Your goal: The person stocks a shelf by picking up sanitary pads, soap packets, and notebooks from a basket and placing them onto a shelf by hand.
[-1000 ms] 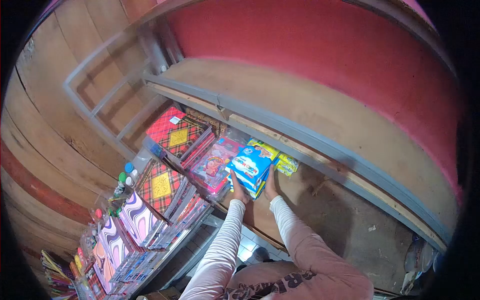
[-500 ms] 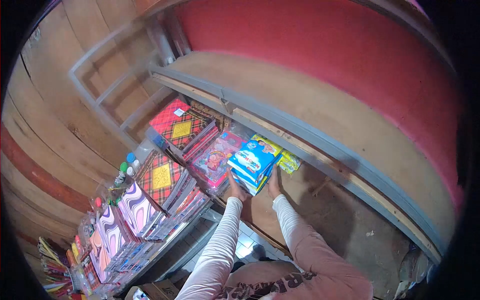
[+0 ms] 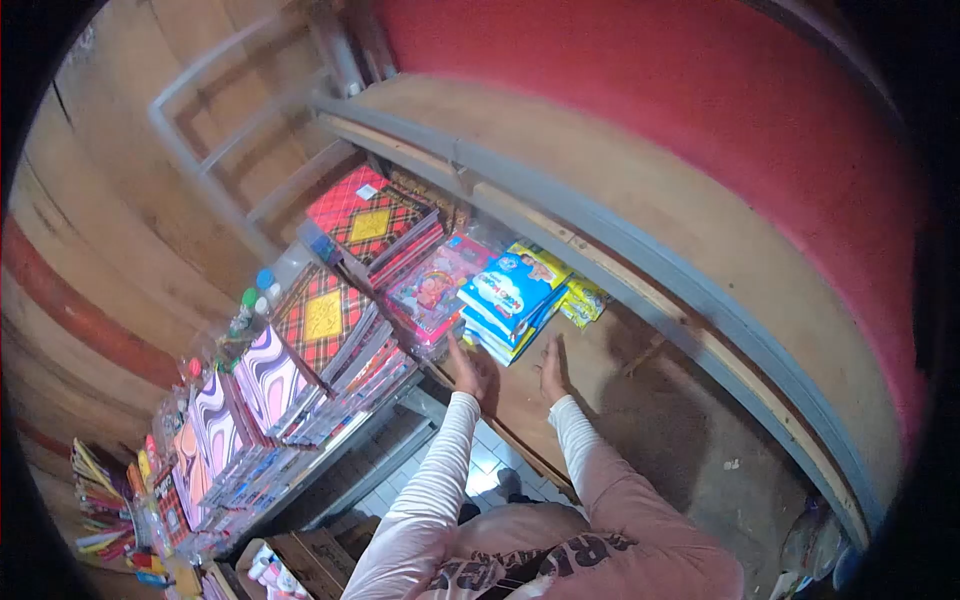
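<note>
A stack of blue-covered books (image 3: 510,293) with a white cloud-shaped label and white page edges lies on the brown shelf board (image 3: 640,410). My left hand (image 3: 467,366) is held upright at the stack's near left corner, fingers stretched out. Just off the near right corner, my right hand (image 3: 552,374) is open too, with a gap between it and the books. Neither hand holds anything. Left of the stack lies a pink picture-covered pack (image 3: 437,288) in clear plastic. Yellow packets (image 3: 583,303) stick out on its right.
Red plaid hardcover books (image 3: 365,215) are piled at the back left. More plaid books (image 3: 322,312) and swirl-patterned notebooks (image 3: 268,378) fill the left shelf, beside bottles with coloured caps (image 3: 265,280). A grey metal rail (image 3: 600,240) runs along the back. Below sits a cardboard box (image 3: 310,560).
Both hands have come away from the sides of the blue book stack and drawn back toward me, the right one farther. The stack now rests on the board, and the view has shifted slightly.
</note>
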